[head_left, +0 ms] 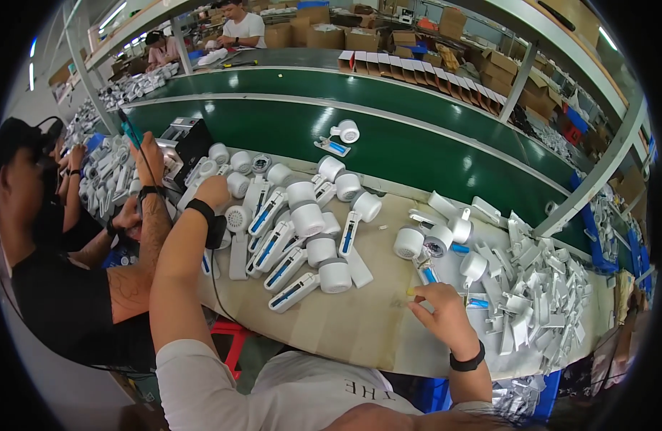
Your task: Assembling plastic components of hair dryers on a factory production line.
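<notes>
- While a glossy green conveyor [266,118] spans the far side of the workshop, cardboard boxes [497,68] crowd behind it.
- Before the conveyor stands a cream tabletop [367,316], faintly stained.
- At the left, a co-worker in a dark top [65,309] is cut off by the picture's dark rim.
- Across the wearer's white shirt [309,388] runs readable dark lettering, turned upside down; any marks on the goods are too small to read.
- White casings [543,305] heap up at the right, too tangled to separate.
- Round-headed white units [334,276] with blue strips cluster left of centre.
- The left hand [213,191] reaches among them, fingers hidden, so its grip cannot be told.
- The right hand [446,316] has thumb and forefinger apart, just beside an opened unit [429,274] showing a blue cell; whether they touch is unclear.
</notes>
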Action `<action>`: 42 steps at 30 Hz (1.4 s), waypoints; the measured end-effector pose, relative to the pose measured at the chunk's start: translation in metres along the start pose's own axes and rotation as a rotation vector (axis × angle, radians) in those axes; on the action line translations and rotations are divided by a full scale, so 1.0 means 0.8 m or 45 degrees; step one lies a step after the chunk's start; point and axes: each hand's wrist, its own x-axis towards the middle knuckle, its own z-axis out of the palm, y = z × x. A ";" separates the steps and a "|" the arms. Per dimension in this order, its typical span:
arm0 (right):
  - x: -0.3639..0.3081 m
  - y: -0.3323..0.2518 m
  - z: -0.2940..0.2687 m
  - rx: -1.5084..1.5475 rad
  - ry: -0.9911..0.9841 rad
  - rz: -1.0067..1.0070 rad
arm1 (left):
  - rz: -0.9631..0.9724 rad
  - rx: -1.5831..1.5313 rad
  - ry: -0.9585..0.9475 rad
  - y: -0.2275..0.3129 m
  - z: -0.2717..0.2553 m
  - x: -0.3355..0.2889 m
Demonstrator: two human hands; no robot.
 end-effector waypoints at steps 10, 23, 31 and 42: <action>0.000 0.010 0.002 -0.015 0.055 -0.118 | 0.436 -0.360 0.011 0.128 -0.071 0.181; -0.019 0.041 0.005 0.164 0.130 -0.099 | 0.924 -0.531 -0.115 0.208 0.078 0.355; -0.011 0.036 -0.010 0.290 0.557 0.084 | 0.269 -1.538 -0.376 0.280 -0.083 0.222; -0.037 0.020 0.001 1.540 0.476 0.424 | 1.110 -1.692 -0.998 0.433 -0.214 -0.084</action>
